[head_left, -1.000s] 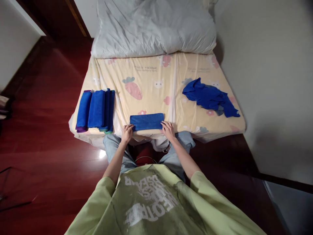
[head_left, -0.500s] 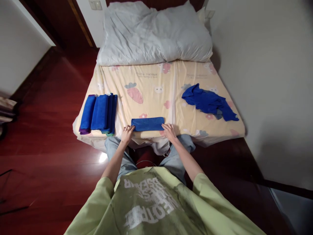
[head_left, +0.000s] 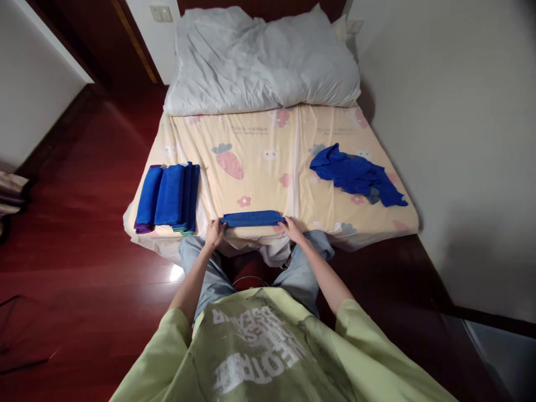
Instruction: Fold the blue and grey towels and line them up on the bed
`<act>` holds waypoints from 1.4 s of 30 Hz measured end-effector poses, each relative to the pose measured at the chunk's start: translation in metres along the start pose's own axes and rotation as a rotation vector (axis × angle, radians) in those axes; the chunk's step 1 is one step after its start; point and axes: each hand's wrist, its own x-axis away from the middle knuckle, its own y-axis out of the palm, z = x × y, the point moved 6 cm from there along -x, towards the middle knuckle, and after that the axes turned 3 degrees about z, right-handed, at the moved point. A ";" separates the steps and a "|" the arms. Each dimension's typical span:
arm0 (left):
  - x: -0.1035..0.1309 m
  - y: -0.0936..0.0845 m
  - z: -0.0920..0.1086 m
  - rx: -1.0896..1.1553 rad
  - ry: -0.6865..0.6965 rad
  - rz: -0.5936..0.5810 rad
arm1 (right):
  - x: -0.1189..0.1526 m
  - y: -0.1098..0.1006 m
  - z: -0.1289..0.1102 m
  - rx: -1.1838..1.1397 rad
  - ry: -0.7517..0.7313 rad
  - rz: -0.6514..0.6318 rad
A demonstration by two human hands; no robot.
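Note:
A blue towel (head_left: 253, 219), folded into a narrow strip, lies crosswise near the front edge of the bed. My left hand (head_left: 215, 232) pinches its left end, and my right hand (head_left: 292, 229) pinches the right end. To the left are several folded blue towels (head_left: 168, 195) side by side, some showing purple or green edges at the bottom. On the right lies a crumpled heap of blue cloth (head_left: 355, 174), touched by neither hand.
The bed (head_left: 259, 184) has a yellow sheet with carrot and flower prints. A grey-white quilt or pillow (head_left: 263, 61) is bunched at its head. A wall (head_left: 452, 139) runs along the right side, and dark red flooring (head_left: 84, 223) lies left.
The towel strip between my hands has become narrower, its far edge now nearer to me. Both hands still hold its ends. The other towels have stayed put.

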 end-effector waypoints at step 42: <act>-0.024 -0.012 0.045 -0.324 0.502 -0.165 | -0.034 0.005 -0.054 0.623 -0.390 -0.178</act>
